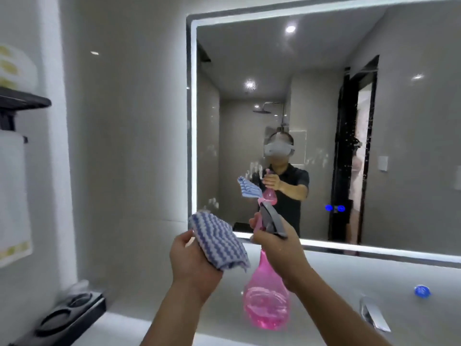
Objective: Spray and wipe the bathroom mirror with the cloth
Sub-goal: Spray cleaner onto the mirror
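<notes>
Pink plastic bottle point(267, 300) hangs near upright in front of the counter, long axis vertical, fat belly down, grey spray head point(273, 221) up top and aimed forward at the mirror point(374, 146). A little pink liquid sits in the bottom. Right hand point(277, 248) is wrapped round the neck, fingers curled tight; forefinger lies forward by the trigger, though the trigger itself is hidden behind the hand. Left hand point(192, 258) is raised just left of the bottle, palm up, fingers closed loosely under a folded blue-and-white striped cloth point(218, 239); thumb at its near-left edge. Cloth slants up and left, clear of the glass, one loose corner hanging close to the bottle's shoulder; whether they touch cannot be told. Mirror has a lit border and runs off the top and right of frame. Droplets and pale smears show across the lower middle of the glass. Both forearms are cut off at the lower edge. Tap point(374, 314) at lower right is blurred, a small blue object point(422, 291) beyond it unidentifiable. Black holder point(69, 318) at lower left, shelf point(25, 101) at far left, both soft.
</notes>
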